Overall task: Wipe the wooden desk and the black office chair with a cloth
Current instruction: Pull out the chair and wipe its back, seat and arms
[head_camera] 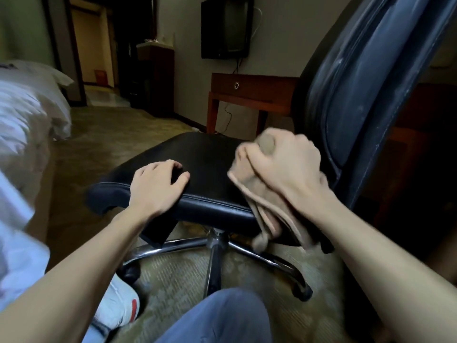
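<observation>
Where the cloth (262, 194) lies: on the chair seat's near edge, at the end by the backrest, bunched under the right hand, with its loose folds hanging down over that edge.
Right hand (284, 164): fingers curled into a fist round the tan cloth, knuckles up, slightly blurred.
Left hand (158, 184): palm down on the seat's near edge toward its left end, fingers relaxed and a little bent, fingertips touching the leather, holding nothing.
Chair (197, 154): black seat, tall backrest rising at the right, chrome base (215, 246) on carpet.
Desk (247, 90): wooden, against the far wall behind the chair, well apart from both hands.
Television (226, 26): on the wall above the desk.
Bed (27, 107): white bedding at the left.
</observation>
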